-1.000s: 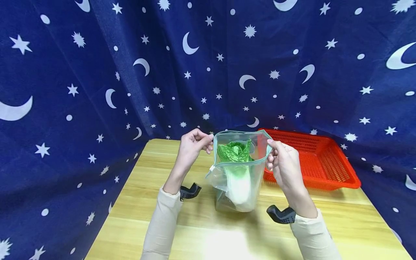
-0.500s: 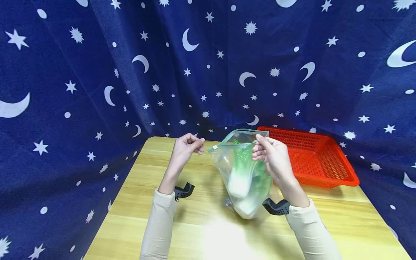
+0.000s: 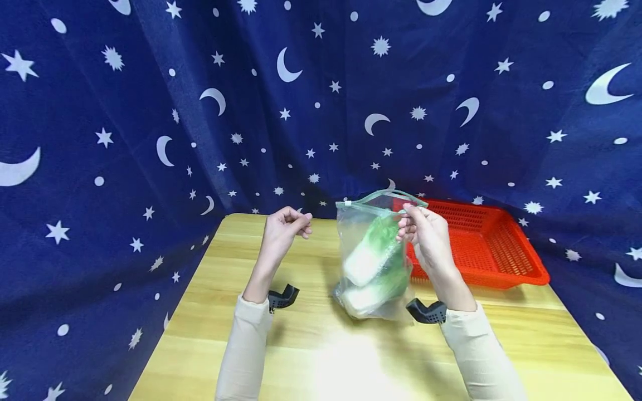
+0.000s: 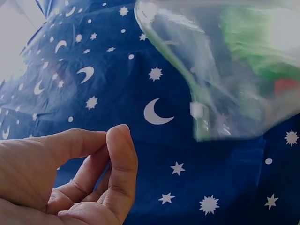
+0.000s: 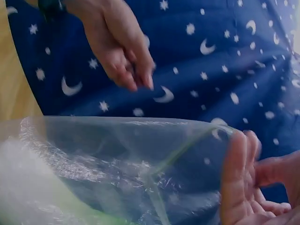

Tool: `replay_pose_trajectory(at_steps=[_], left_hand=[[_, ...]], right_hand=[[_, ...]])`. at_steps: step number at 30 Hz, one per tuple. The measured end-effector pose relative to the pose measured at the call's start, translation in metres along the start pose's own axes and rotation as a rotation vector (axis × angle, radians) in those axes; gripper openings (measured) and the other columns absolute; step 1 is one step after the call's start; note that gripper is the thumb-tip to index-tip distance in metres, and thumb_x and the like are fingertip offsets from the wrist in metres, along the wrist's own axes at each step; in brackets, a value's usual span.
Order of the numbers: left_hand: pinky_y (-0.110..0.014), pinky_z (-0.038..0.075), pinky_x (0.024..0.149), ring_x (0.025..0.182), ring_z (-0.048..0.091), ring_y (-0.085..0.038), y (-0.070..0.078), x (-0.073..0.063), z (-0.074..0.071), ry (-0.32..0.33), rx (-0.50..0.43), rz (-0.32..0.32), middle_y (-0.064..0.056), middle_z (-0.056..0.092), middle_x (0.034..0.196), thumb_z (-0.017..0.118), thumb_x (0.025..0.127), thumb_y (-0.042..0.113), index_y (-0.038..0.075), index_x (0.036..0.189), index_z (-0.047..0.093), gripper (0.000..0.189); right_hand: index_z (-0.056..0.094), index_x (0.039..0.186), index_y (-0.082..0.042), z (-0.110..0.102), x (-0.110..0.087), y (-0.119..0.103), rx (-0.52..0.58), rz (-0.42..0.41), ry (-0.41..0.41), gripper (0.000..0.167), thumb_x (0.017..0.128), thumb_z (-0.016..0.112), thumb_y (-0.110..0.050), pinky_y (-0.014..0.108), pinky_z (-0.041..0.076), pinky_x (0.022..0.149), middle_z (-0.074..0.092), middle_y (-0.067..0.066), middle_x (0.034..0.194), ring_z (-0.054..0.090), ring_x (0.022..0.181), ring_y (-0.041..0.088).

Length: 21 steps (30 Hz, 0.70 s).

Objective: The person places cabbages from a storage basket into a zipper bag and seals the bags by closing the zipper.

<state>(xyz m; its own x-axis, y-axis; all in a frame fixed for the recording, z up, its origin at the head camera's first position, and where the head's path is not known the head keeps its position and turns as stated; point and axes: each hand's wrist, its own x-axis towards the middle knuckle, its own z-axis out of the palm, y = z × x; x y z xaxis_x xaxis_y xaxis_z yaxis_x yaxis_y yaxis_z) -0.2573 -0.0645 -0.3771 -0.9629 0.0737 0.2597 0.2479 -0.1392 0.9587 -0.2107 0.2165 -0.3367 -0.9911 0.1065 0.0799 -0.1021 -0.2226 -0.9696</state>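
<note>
A clear zip bag (image 3: 346, 225) with a green-edged mouth hangs from my right hand (image 3: 428, 236). Thumb and fingers of that hand pinch the mouth at its right corner. Inside the bag lie two napa cabbages (image 3: 362, 264), white stems to the lower left and green leaves to the upper right. A white slider (image 3: 348, 203) sits at the left end of the zip, and the mouth gapes partly. To the left, apart from the bag, is my left hand (image 3: 282, 231). In the left wrist view its thumb and index tips meet with nothing showing between them.
Behind the bag at the right, a red plastic basket (image 3: 481, 248) stands on the wooden table (image 3: 210, 334). A blue curtain (image 3: 326, 83) with moons and stars surrounds the table's back and sides.
My left hand has come away from the bag's mouth and moved slightly left. The bag has swung round, its mouth has narrowed, and the cabbages have tilted. My right hand keeps its pinch.
</note>
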Motion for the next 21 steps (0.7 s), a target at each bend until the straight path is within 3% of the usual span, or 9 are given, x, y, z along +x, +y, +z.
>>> replay_pose_trajectory(at_steps=[4, 11, 18, 21], left_hand=[[-0.027, 0.058, 0.059, 0.060, 0.067, -0.015, -0.001, 0.001, 0.002, 0.003, 0.010, -0.004, -0.006, 0.070, 0.077, 0.070, 0.087, 0.008, -0.003, 0.082, 0.062, 0.015], [-0.032, 0.059, 0.062, 0.059, 0.066, -0.015, -0.008, 0.004, 0.004, 0.011, 0.075, -0.009, -0.008, 0.069, 0.072, 0.074, 0.085, 0.013, -0.005, 0.084, 0.066, 0.020], [-0.025, 0.058, 0.067, 0.072, 0.072, -0.024, -0.038, 0.018, 0.013, 0.058, 0.187, 0.009, -0.012, 0.074, 0.085, 0.075, 0.085, 0.022, 0.002, 0.096, 0.075, 0.022], [-0.022, 0.056, 0.072, 0.081, 0.072, -0.021, -0.053, 0.024, 0.019, 0.061, 0.229, 0.048, -0.010, 0.075, 0.094, 0.073, 0.087, 0.025, 0.005, 0.103, 0.075, 0.026]], right_hand=[[0.058, 0.082, 0.002, 0.002, -0.005, 0.001, -0.128, 0.084, -0.107, 0.026, 0.097, 0.058, -0.020, 0.024, 0.055, 0.049, 0.060, -0.001, 0.058, 0.057, 0.046, 0.009], [0.057, 0.080, 0.000, 0.003, -0.009, 0.000, -0.101, 0.067, -0.087, 0.027, 0.096, 0.059, -0.021, 0.024, 0.054, 0.048, 0.060, -0.001, 0.057, 0.056, 0.045, 0.010], [0.057, 0.081, 0.002, 0.004, -0.011, -0.002, -0.113, 0.069, -0.110, 0.029, 0.096, 0.060, -0.022, 0.025, 0.055, 0.049, 0.060, -0.001, 0.057, 0.057, 0.044, 0.010], [0.057, 0.083, 0.003, 0.005, -0.012, -0.002, -0.127, 0.071, -0.125, 0.029, 0.096, 0.059, -0.022, 0.025, 0.056, 0.049, 0.060, -0.001, 0.058, 0.057, 0.044, 0.009]])
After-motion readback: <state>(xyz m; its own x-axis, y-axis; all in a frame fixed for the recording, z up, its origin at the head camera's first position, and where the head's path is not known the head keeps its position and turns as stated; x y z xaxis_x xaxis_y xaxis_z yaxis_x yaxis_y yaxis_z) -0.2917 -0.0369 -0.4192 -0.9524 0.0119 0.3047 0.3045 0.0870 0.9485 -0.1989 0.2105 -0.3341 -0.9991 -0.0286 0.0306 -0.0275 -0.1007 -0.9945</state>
